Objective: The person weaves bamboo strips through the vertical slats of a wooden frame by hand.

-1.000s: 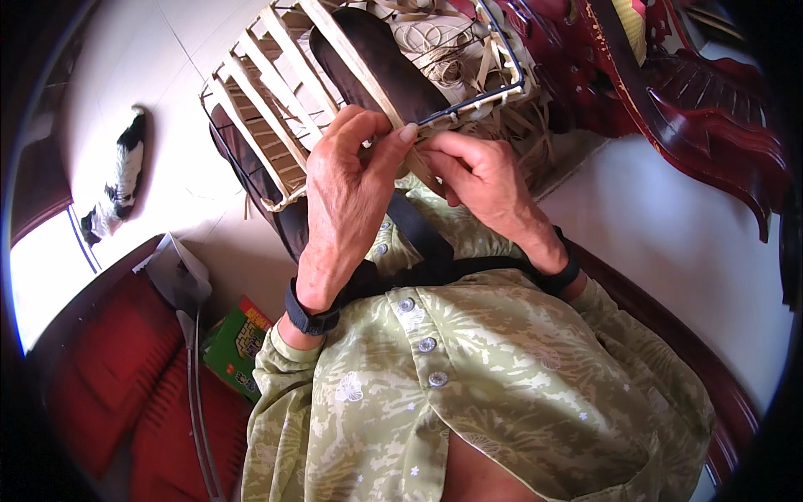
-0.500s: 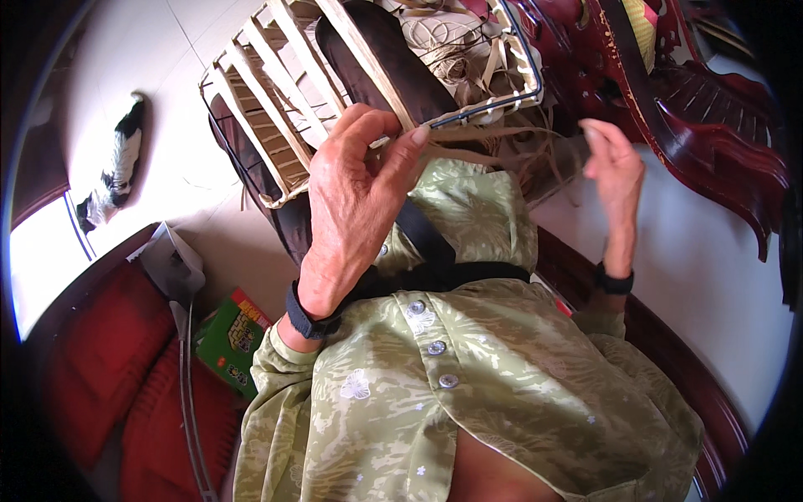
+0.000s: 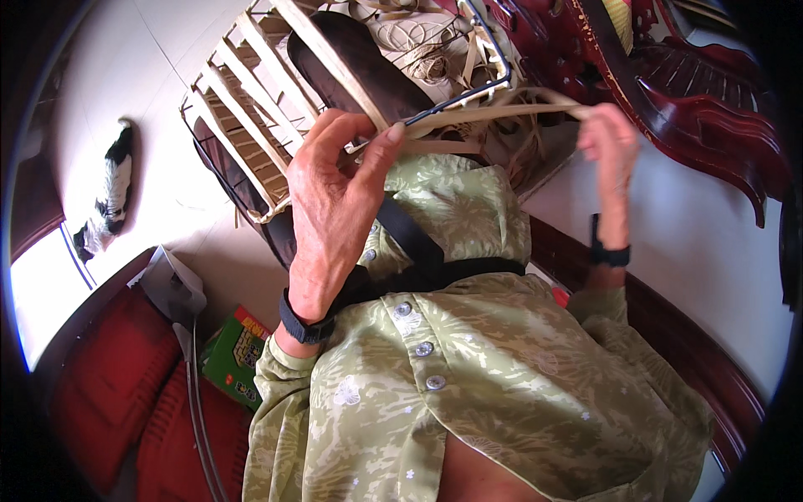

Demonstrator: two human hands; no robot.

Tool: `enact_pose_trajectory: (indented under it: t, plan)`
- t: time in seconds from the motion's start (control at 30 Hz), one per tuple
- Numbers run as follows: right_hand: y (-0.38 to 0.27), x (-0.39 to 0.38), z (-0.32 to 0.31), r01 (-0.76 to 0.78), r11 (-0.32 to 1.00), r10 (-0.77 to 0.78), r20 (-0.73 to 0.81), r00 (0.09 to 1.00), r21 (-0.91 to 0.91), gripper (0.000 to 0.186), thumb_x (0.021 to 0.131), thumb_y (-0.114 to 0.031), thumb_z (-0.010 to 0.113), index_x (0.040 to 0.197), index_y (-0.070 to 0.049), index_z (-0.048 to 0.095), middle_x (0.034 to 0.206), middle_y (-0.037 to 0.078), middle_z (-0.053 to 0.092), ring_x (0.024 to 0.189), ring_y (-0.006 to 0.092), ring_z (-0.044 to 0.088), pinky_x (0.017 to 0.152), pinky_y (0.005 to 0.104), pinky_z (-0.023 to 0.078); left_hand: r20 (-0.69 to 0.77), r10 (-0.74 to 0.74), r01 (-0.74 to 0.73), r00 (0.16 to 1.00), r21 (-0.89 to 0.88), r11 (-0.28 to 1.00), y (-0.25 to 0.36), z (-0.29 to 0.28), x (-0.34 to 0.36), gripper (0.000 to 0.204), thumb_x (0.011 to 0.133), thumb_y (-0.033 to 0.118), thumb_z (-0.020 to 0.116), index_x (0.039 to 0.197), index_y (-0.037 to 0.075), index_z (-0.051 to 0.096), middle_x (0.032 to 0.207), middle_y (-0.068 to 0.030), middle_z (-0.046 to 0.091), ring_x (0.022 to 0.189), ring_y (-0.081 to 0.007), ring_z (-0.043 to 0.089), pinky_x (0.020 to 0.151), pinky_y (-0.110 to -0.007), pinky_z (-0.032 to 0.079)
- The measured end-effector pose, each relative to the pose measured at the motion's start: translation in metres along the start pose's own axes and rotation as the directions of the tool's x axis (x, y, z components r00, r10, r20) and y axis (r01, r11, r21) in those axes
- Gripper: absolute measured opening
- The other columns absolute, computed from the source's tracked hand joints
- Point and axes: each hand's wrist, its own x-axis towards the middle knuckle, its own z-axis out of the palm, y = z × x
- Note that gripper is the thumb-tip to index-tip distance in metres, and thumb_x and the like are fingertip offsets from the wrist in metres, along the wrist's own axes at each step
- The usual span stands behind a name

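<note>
A dark wire frame (image 3: 468, 94) is partly wrapped in pale flat strips, with several strips (image 3: 272, 78) running across it like slats. My left hand (image 3: 328, 201) is closed on its near edge, thumb and forefinger pinching where a strip meets the bare wire. From that pinch a beige strip (image 3: 510, 111) stretches to the right. My right hand (image 3: 611, 151) is closed on the strip's far part, its fingers curled and slightly blurred. Loose loops of strip (image 3: 523, 155) hang between the two hands, below the taut length.
Beyond the frame lie a ball of beige cord (image 3: 425, 63) and tangled strips. Dark cushion-like shapes (image 3: 355, 67) show through the slats. Carved dark-red wooden furniture (image 3: 669, 125) stands at right. A black-and-white cat (image 3: 115, 188) is on the floor at left, near red cushions (image 3: 100, 360) and a green box (image 3: 234, 356).
My right hand has closed on the strip and drawn it taut to the right. The view has shifted, so the frame and my left hand appear slightly further left.
</note>
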Motion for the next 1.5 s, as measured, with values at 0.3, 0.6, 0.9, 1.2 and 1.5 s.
enact_pose_trajectory:
  t: [0.3, 0.6, 0.9, 1.2, 1.5]
  plan:
    - [-0.012, -0.001, -0.001, -0.049, 0.967, 0.041, -0.037, 0.998, -0.251, 0.027, 0.098, -0.024, 0.065, 0.119, -0.009, 0.072, 0.077, -0.003, 0.065, 0.058, 0.0031, 0.051, 0.056, 0.0199, 0.045, 0.015, -0.026, 0.027, 1.000, -0.056, 0.998, -0.003, 0.003, -0.001, 0.025, 0.091, 0.017, 0.074, 0.087, -0.006, 0.064, 0.079, -0.0046, 0.052, 0.059, -0.0093, 0.048, 0.054, -0.027, 0.038]
    - [-0.070, -0.055, 0.131, 0.138, 0.986, -0.161, 0.296, 0.942, 0.099, 0.020, 0.095, -0.011, 0.069, 0.114, -0.005, 0.069, 0.065, -0.002, 0.062, 0.055, 0.0028, 0.052, 0.050, 0.0210, 0.041, 0.026, -0.037, 0.040, 0.999, -0.135, 0.990, -0.009, 0.005, 0.000, 0.025, 0.090, 0.016, 0.074, 0.088, -0.007, 0.064, 0.078, -0.0055, 0.054, 0.064, -0.0095, 0.055, 0.057, -0.026, 0.043]
    - [-0.067, -0.075, 0.137, -0.044, 0.980, -0.041, 0.409, 0.912, 0.196, 0.019, 0.098, -0.012, 0.066, 0.114, -0.003, 0.071, 0.073, 0.001, 0.068, 0.061, 0.0052, 0.059, 0.054, 0.0228, 0.047, 0.058, -0.020, 0.022, 0.998, -0.044, 0.999, -0.003, 0.001, 0.001, 0.027, 0.091, 0.018, 0.073, 0.088, -0.007, 0.064, 0.078, -0.0070, 0.055, 0.062, -0.0130, 0.058, 0.055, -0.028, 0.045]
    - [-0.030, -0.024, 0.039, 0.125, 0.989, -0.120, 0.061, 0.991, -0.083, 0.015, 0.100, -0.022, 0.062, 0.096, -0.010, 0.071, 0.069, -0.004, 0.065, 0.056, 0.0012, 0.052, 0.048, 0.0187, 0.039, -0.005, 0.028, -0.028, 1.000, -0.026, 0.999, 0.000, 0.001, 0.004, 0.024, 0.091, 0.016, 0.074, 0.088, -0.006, 0.064, 0.078, -0.0047, 0.054, 0.062, -0.0100, 0.047, 0.054, -0.027, 0.038]
    - [0.019, 0.023, -0.059, -0.085, 0.916, 0.032, -0.139, 0.990, -0.393, 0.022, 0.098, -0.024, 0.064, 0.112, -0.009, 0.073, 0.068, 0.000, 0.066, 0.052, 0.0087, 0.059, 0.046, 0.0233, 0.043, 0.024, 0.011, -0.012, 1.000, 0.062, 0.998, 0.006, 0.002, 0.003, 0.024, 0.091, 0.017, 0.073, 0.088, -0.006, 0.065, 0.079, -0.0072, 0.054, 0.062, -0.0151, 0.052, 0.058, -0.030, 0.042]
